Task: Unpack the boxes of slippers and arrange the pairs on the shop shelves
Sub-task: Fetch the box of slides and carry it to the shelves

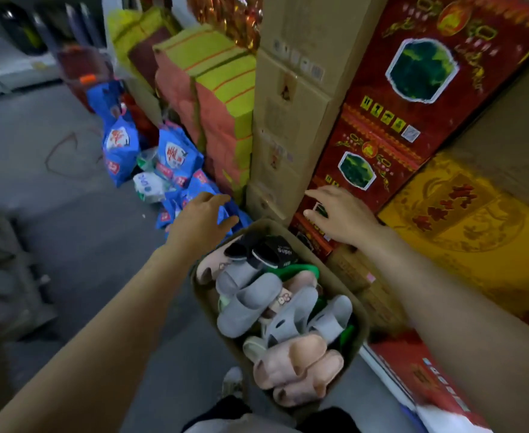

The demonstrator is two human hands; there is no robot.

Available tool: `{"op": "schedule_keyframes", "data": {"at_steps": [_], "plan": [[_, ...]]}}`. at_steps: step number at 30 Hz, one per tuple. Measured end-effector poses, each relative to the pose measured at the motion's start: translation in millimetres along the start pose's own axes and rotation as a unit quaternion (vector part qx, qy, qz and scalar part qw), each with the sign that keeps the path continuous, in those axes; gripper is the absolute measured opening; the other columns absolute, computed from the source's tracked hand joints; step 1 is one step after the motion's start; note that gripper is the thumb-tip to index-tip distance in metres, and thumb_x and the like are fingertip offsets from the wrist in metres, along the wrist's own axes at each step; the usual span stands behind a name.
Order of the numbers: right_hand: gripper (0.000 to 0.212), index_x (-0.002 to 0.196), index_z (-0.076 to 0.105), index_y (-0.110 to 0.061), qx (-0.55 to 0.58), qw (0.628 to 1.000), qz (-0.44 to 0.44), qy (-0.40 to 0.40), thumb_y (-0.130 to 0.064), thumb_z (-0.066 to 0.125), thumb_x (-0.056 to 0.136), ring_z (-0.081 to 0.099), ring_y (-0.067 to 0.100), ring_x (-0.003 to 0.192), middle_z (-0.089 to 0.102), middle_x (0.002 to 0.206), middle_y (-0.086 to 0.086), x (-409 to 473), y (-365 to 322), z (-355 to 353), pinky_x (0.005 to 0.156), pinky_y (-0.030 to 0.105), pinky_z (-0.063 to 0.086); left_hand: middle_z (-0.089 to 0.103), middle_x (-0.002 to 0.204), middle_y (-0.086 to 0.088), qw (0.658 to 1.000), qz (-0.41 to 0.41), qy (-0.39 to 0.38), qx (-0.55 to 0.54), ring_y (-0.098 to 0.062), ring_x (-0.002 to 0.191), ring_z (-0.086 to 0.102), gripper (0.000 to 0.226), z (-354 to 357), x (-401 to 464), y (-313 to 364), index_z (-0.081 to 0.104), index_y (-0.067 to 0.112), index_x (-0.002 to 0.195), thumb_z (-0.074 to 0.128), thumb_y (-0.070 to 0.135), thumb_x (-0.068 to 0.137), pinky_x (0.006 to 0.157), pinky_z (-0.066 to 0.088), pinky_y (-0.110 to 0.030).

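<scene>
Below both outstretched arms, one open cardboard box (349,287) holds mixed slippers — about five grey (250,295), two pink (300,364), two black (275,250) — with left hand (202,218) and right hand (340,214), fingers loosely spread and empty, above its far end beside stacked red cartons (413,89).

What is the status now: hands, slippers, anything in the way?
Left hand and right hand open, holding nothing. Slippers piled in cardboard box. Stacked cartons close ahead.

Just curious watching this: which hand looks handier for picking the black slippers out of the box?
Probably the left hand: it hovers open right by the black slippers at the box's far end. The right hand sits against the red cartons.
</scene>
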State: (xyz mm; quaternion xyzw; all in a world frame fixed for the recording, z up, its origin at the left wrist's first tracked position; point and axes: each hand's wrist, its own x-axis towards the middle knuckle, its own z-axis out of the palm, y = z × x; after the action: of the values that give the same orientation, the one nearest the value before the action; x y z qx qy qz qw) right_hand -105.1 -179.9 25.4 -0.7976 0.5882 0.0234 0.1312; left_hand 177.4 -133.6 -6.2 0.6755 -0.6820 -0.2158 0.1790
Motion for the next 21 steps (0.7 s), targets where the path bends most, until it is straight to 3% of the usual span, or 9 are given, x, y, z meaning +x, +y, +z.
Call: {"op": "schedule_keyframes", "data": {"at_steps": [5,11,15,21], "plan": [[0.052,0.150,0.044,-0.023,0.029,0.996,-0.012,-0.080,-0.044,0.048,0.104,0.037,0.026,0.143,0.042,0.154,0.006,34.2,49.9,52.1,0.109,0.036,0.036,0.057,0.129,-0.017,0.993,-0.116,-0.029,-0.016,-0.039,0.118,0.055,0.050,65.3,-13.7,-23.1,0.057,0.014,0.138,0.068,0.034,0.092,0.094,0.045,-0.043],[0.047,0.147,0.048,-0.022,0.067,0.985,-0.008,-0.157,-0.039,0.051,0.103,0.048,0.029,0.133,0.048,0.148,0.008,62.0,122.8,129.1,0.101,0.038,0.043,0.055,0.134,-0.018,0.958,-0.278,-0.046,-0.042,-0.041,0.113,0.057,0.048,167.1,-63.6,-21.1,0.055,0.015,0.139,0.064,0.035,0.095,0.091,0.048,-0.044],[0.046,0.144,0.052,-0.016,0.079,0.977,-0.005,-0.199,-0.033,0.055,0.102,0.052,0.032,0.129,0.054,0.144,0.013,73.6,168.9,186.8,0.099,0.034,0.043,0.062,0.127,-0.020,0.907,-0.408,-0.039,-0.101,-0.038,0.113,0.059,0.044,240.6,-102.7,-22.2,0.059,0.011,0.134,0.062,0.034,0.096,0.094,0.048,-0.042],[0.048,0.145,0.051,-0.012,0.110,0.966,0.053,-0.227,-0.033,0.056,0.102,0.055,0.034,0.128,0.056,0.143,0.016,92.7,208.1,263.3,0.098,0.035,0.044,0.064,0.128,-0.019,0.801,-0.566,0.002,-0.195,-0.033,0.114,0.064,0.050,322.8,-144.7,-42.4,0.058,0.010,0.136,0.066,0.037,0.094,0.096,0.049,-0.040]]}}
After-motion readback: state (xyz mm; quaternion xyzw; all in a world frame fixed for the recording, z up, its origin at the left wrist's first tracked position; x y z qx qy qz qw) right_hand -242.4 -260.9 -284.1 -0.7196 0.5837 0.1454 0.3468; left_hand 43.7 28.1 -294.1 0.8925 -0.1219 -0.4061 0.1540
